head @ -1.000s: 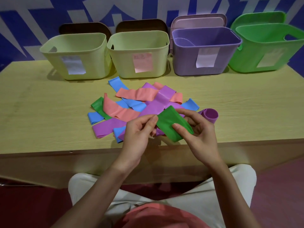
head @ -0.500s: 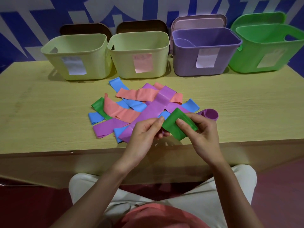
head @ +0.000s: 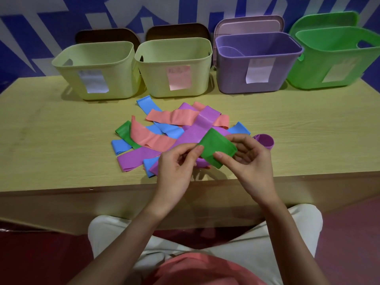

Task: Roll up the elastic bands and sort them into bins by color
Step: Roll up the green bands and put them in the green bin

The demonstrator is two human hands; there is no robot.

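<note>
Both hands hold a green elastic band (head: 216, 148) just above the table's front edge. My left hand (head: 176, 163) pinches its left end, and my right hand (head: 249, 159) grips the folded right part with thumb on top. Behind them lies a pile of flat bands: purple (head: 197, 130), pink (head: 174, 117), blue (head: 147, 103) and another green one (head: 124, 131). A rolled purple band (head: 265, 140) stands to the right of my right hand. Four bins line the back: two pale yellow (head: 96, 66) (head: 174, 62), one purple (head: 257, 58), one green (head: 337, 58).
The wooden table (head: 51, 130) has bare surface left and right of the pile. Lids lean against the wall behind the bins. Each bin carries a paper label on its front. My lap is below the table edge.
The green band has become shorter and more folded between my hands. Both hands moved slightly up and away from me, over the front of the pile.
</note>
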